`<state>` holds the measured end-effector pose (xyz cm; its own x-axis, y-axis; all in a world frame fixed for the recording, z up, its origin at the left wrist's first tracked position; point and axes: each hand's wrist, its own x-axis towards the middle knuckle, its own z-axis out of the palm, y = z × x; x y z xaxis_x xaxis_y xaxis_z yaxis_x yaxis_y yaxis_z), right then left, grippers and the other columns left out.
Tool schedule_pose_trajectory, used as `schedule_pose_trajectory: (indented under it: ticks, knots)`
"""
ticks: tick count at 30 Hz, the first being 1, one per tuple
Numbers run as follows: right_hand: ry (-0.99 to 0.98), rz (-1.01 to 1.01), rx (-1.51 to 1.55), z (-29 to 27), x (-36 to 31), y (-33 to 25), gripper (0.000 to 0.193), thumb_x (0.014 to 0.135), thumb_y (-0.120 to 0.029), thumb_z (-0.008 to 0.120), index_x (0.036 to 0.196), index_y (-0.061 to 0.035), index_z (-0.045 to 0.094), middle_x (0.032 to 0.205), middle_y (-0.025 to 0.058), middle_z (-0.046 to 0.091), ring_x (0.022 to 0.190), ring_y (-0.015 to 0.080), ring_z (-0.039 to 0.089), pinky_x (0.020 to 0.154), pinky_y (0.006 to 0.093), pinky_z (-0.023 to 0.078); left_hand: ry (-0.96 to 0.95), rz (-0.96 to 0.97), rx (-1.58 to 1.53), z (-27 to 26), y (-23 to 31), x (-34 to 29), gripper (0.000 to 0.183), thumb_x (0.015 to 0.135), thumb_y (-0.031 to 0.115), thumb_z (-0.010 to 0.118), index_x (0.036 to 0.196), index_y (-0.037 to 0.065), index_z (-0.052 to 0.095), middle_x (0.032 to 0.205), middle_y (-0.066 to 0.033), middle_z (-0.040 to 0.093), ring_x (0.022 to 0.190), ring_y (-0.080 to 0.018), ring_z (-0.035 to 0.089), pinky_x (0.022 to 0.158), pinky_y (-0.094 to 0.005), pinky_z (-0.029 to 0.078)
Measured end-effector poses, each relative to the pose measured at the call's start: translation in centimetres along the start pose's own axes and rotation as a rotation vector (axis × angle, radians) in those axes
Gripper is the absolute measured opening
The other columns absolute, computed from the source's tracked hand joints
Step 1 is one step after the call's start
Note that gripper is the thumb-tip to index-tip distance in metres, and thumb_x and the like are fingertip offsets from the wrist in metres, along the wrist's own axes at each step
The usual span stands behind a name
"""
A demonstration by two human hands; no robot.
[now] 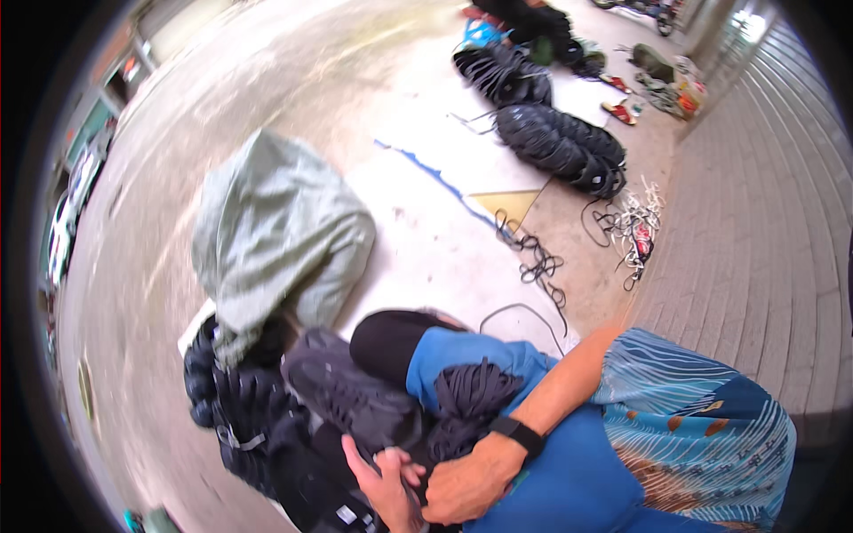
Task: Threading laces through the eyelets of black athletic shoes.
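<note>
At the lower edge, my left hand (386,487) has one finger stretched up and the others bent toward my right hand (475,484). Curled beside it, my right hand wears a black wristband; its fingertips are hidden, so what the two closed hands hold cannot be made out. A loose bundle of dark flat cord (477,391) lies on my blue-clad lap just above the right wrist. Left of my hands are a dark grey shoe (351,382) and a black puffy padded bundle (244,417). A grey-green cloth (280,222) drapes over that bundle's far end.
A pale sheet (418,240) with a blue edge covers the ground ahead. Tangled black cord (538,266) lies on it. Farther off are a black padded roll (569,147), a pile of pale strings (641,222) and red sandals (619,112). Brick paving (746,222) runs along the right.
</note>
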<state>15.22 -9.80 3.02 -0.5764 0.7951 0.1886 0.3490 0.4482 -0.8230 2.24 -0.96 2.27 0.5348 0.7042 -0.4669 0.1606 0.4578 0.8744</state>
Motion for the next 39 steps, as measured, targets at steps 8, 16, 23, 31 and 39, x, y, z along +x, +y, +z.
schedule_pose_trajectory:
  ticks: [8,16,23,31,39]
  knots:
    - [-0.253,-0.027,0.064,-1.6,-1.4,2.4,0.064,0.093,-0.051,0.056,0.123,0.0055,0.059,0.109,0.0269,0.064,0.099,0.0368,0.062,0.082,0.0497,0.049,-0.174,-0.104,-0.009,-0.7,0.7,1.4,0.025,0.097,0.017,0.056,0.118,0.002,0.055,0.076,-0.0027,0.057,0.060,-0.0109,0.049,0.060,-0.0264,0.047]
    - [0.289,0.218,0.462,-2.5,-2.0,9.0,0.033,0.095,-0.023,0.048,0.085,0.0057,0.061,0.081,0.0164,0.067,0.074,0.0309,0.066,0.067,0.0408,0.052,-0.313,-0.119,0.056,4.4,3.7,-0.4,0.021,0.102,0.029,0.048,0.099,0.009,0.054,0.062,0.0026,0.040,0.052,-0.0116,0.042,0.049,-0.0275,0.039]
    - [0.476,0.173,0.970,-2.0,-0.3,9.0,0.027,0.097,-0.024,0.053,0.084,-0.0029,0.064,0.072,0.0020,0.062,0.066,0.0117,0.058,0.060,0.0280,0.050,-0.377,-0.010,0.104,4.8,1.9,-1.3,0.027,0.101,0.032,0.047,0.095,0.008,0.058,0.059,0.0006,0.041,0.048,-0.0114,0.043,0.042,-0.0259,0.035]
    - [0.510,0.541,1.610,-2.1,1.4,7.2,0.013,0.089,-0.015,0.061,0.080,-0.0050,0.064,0.058,-0.0064,0.047,0.046,0.0045,0.038,0.041,0.0215,0.030,-0.285,-0.052,0.110,1.2,0.5,-3.4,0.035,0.102,0.032,0.046,0.101,0.002,0.062,0.081,-0.0076,0.061,0.062,-0.0143,0.057,0.062,-0.0284,0.050]
    - [0.489,0.862,0.975,-11.4,-6.3,9.6,0.017,0.092,-0.021,0.059,0.089,-0.0050,0.065,0.057,-0.0094,0.036,0.044,0.0010,0.026,0.038,0.0198,0.019,-0.068,0.248,-0.613,-12.0,-0.7,-3.8,0.034,0.104,0.028,0.042,0.079,0.008,0.055,0.101,-0.0083,0.056,0.093,-0.0222,0.053,0.087,-0.0384,0.042]
